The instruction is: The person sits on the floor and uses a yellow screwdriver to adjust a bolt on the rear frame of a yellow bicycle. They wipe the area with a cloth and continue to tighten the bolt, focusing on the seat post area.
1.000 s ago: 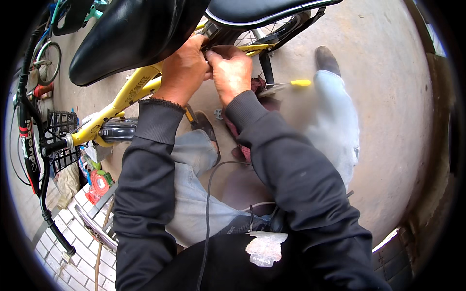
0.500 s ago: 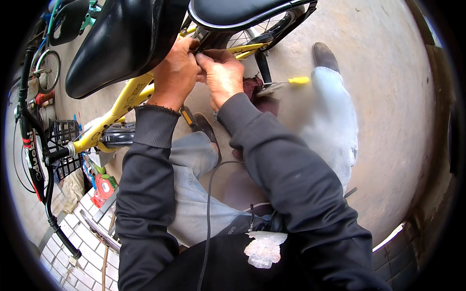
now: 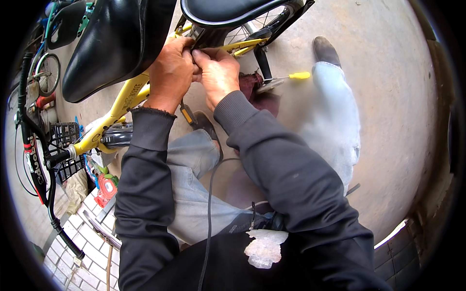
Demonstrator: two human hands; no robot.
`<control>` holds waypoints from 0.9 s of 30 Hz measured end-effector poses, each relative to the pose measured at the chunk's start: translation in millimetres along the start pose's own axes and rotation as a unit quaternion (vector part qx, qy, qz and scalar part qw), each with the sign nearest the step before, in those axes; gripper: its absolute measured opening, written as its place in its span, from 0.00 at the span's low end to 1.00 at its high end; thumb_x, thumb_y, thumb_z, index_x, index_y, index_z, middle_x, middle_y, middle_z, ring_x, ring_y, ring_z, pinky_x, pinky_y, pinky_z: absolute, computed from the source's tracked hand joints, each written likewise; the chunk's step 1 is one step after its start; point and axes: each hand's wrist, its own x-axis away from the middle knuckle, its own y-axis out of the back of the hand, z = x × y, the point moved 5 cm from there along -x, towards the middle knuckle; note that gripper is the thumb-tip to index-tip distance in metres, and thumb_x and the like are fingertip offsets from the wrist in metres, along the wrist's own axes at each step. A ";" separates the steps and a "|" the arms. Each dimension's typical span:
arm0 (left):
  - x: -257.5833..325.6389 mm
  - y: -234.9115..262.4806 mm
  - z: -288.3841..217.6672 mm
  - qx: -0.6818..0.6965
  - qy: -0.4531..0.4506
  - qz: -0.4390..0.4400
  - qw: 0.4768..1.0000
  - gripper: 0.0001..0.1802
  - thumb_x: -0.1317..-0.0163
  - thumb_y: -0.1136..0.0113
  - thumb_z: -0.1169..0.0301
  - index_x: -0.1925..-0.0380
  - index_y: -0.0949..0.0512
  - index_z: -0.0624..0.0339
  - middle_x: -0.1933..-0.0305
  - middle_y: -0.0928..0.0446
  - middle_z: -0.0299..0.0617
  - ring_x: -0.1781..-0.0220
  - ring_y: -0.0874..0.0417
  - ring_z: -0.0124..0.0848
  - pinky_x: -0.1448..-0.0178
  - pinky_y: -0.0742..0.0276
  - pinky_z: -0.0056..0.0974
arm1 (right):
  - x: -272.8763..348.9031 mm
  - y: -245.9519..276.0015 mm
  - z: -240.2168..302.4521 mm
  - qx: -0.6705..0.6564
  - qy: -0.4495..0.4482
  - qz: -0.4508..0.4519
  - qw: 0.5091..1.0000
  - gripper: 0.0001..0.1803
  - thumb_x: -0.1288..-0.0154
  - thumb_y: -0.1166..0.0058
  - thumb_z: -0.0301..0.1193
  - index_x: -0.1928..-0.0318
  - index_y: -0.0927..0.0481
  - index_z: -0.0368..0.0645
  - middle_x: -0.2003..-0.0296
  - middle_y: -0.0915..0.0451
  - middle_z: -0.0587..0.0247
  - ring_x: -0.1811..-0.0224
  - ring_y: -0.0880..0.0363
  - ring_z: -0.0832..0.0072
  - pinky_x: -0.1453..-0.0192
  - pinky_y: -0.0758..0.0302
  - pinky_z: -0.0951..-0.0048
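Seat clamp: the dark fitting (image 3: 198,35) under the nearer black saddle (image 3: 228,10), at the top of the yellow bicycle frame (image 3: 127,99), is where both hands meet.
Left hand (image 3: 170,72): fingers curled and pressed onto the fitting from the left, apparently to steady it.
Right hand (image 3: 217,72): fingertips pinched on the same spot, touching the left hand; what they grip, if anything, is hidden.
Posture: the person crouches close over the bike, knees in pale jeans (image 3: 194,160) on either side, which brings the work within easy reach of both arms.
Screwdriver: a yellow-handled one (image 3: 291,76) lies on the concrete floor (image 3: 388,111) just beside the rear wheel (image 3: 257,24), near the right shoe (image 3: 325,48).
Second saddle: a larger black one (image 3: 116,43) fills the upper left.
Basket: a black wire basket (image 3: 65,145) sits by the handlebar (image 3: 34,160); its contents cannot be made out.
Floor clutter: red and green objects (image 3: 104,186) lie below the basket on pale tiles (image 3: 82,233).
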 end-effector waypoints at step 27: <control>4.2 -1.6 13.3 0.092 0.079 0.025 0.992 0.11 0.40 0.47 0.77 0.59 0.19 0.66 0.62 0.18 0.47 0.64 0.15 0.35 0.57 0.21 0.35 | 1.5 0.7 5.1 0.039 0.034 0.009 0.999 0.13 0.39 0.42 0.23 0.56 0.27 0.29 0.69 0.20 0.58 0.73 0.21 0.78 0.72 0.22 0.79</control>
